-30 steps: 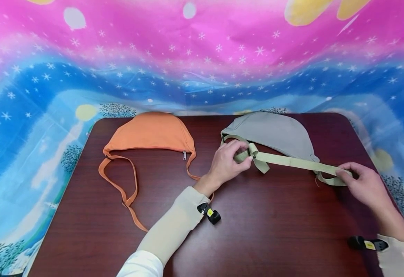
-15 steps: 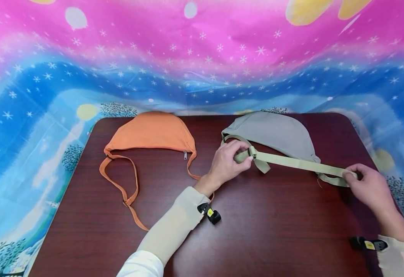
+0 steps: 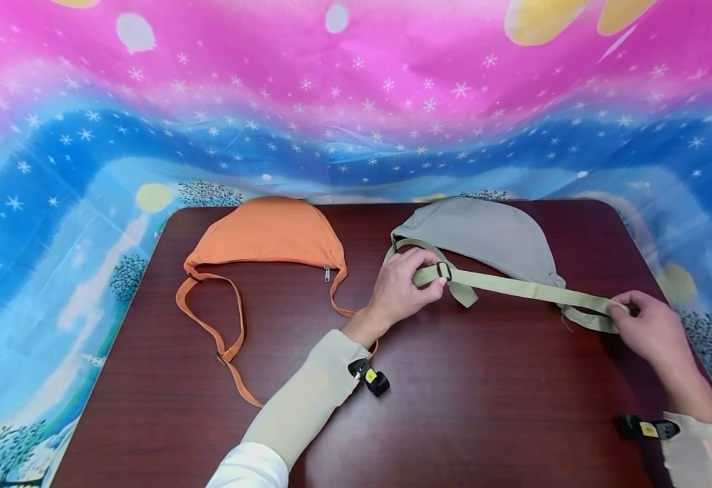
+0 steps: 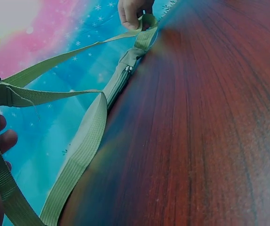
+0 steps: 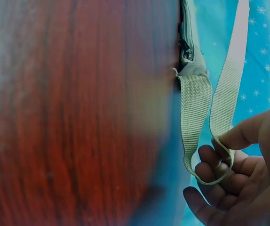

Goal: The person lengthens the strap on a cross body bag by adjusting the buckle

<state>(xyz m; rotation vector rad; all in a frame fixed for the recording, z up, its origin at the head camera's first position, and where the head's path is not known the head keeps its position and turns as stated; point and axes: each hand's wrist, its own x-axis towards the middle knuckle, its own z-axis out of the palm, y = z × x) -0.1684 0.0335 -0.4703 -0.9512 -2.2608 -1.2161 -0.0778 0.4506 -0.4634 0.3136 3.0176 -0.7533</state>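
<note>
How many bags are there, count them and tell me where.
2, along the far edge of the table: an orange bag on the left, a grey bag on the right.

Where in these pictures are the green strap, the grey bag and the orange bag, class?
Green strap (image 3: 517, 285): head view, on its straight stretch.
Grey bag (image 3: 479, 229): head view, middle of its body.
Orange bag (image 3: 267, 234): head view, middle of its body.

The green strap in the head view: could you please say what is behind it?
Behind the green strap, the gray bag and table show; the strap covers part of the bag's right end.
</note>
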